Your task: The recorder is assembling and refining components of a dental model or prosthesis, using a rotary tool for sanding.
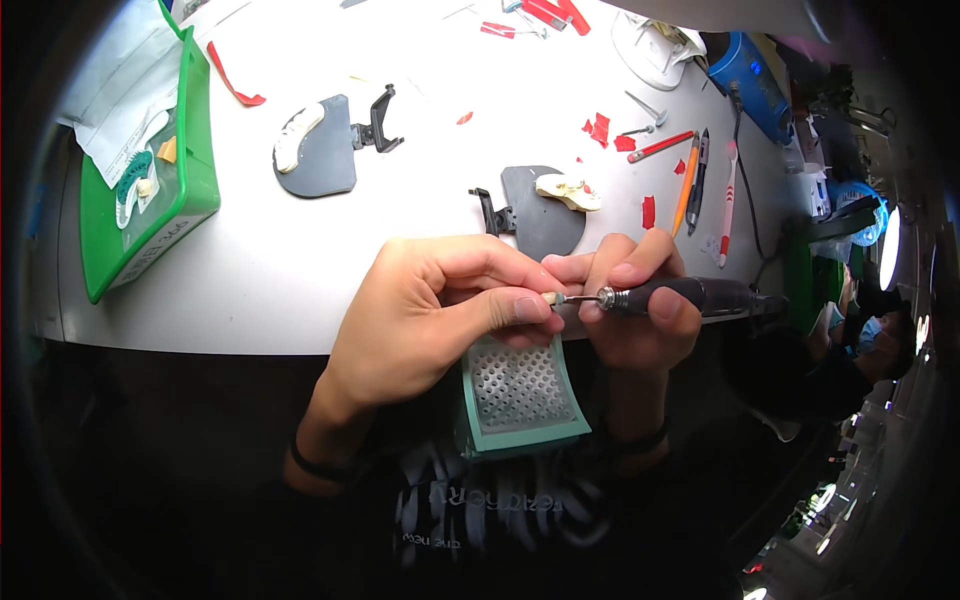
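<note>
My left hand (pixel 425 310) pinches a small tooth-coloured piece (pixel 552 298) between thumb and fingertips; the fingers hide most of it. My right hand (pixel 640 310) grips a dark rotary handpiece (pixel 730 297), pointing left. Its thin metal bur (pixel 580 298) meets the piece or lies right against it; I cannot tell which. Both hands are close together at the table's near edge. Just below them is a pale green tray (pixel 530 440) with a perforated metal grate (pixel 525 388).
Beyond my hands lie two grey articulator plates (pixel 335 165) (pixel 530 220) with cream dental models (pixel 295 145) (pixel 565 190). A green bin (pixel 200 185) stands left. Red wax scraps (pixel 600 128), an orange pencil (pixel 686 195), pens and a toothbrush (pixel 729 200) lie right. Another person (pixel 870 350) sits far right.
</note>
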{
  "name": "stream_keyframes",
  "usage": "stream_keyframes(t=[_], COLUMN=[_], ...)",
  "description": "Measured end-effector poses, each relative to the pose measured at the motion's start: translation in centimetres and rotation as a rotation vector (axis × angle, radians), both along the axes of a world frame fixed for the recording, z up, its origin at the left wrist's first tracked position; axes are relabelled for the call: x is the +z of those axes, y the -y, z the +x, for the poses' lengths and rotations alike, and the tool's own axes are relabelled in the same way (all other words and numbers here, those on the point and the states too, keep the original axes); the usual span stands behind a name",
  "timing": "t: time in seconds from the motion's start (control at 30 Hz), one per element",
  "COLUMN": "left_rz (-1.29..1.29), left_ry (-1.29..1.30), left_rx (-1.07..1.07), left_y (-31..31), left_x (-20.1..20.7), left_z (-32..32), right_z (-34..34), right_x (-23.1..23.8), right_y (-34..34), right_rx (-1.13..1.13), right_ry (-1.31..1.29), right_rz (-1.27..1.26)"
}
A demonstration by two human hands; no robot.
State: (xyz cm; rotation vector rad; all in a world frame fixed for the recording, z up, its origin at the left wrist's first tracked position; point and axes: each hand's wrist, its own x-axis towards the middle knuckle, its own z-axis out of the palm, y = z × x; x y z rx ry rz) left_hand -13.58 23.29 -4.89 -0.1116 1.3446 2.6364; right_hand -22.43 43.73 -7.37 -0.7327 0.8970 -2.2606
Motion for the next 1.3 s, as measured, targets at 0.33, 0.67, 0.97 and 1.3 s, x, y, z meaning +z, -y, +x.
stream_keyframes(t=[0.33,0.67,0.97,1.3], left_rz=[-0.018,-0.030,-0.034,-0.054], left_ry=[0.019,0.012,0.011,0.011], left_rx=[-0.008,0.015,0.018,0.021], left_y=[0.08,-0.14,-0.08,-0.12], left_x=[0.04,-0.09,0.02,0.13], left_z=[0.06,0.10,0.07,0.04], right_z=[0.07,-0.32,-0.72,-0.26], right_x=[-0.07,-0.23,-0.43,-0.07], right_y=[0.11,-0.39,-0.50,-0.09], right_rx=[-0.029,0.064,0.077,-0.023], right_ry=[-0.019,-0.025,-0.074,0.024], right_rz=[0.019,0.009,0.040,0.036])
